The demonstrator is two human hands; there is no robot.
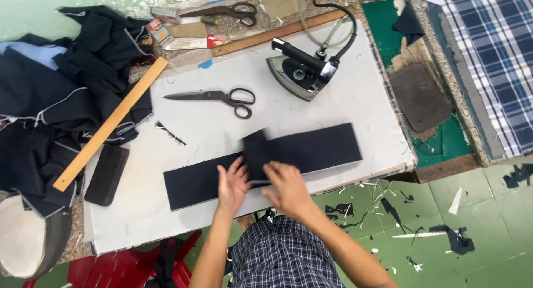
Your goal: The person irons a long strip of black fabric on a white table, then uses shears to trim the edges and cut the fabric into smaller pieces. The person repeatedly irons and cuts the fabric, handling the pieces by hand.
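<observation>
Both hands, left (233, 182) and right (284, 183), press flat, open, on dark cloth (311, 149); it could slip crooked on the surface (211, 127).

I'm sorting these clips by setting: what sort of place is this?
Most likely a tailoring or sewing workshop: a pressing iron and scissors lie on a padded table, and both hands press a strip of dark cloth.

Fabric strip (311, 149) under both hands, scissors (214, 97) behind — iron (300, 71) behind-right
</observation>
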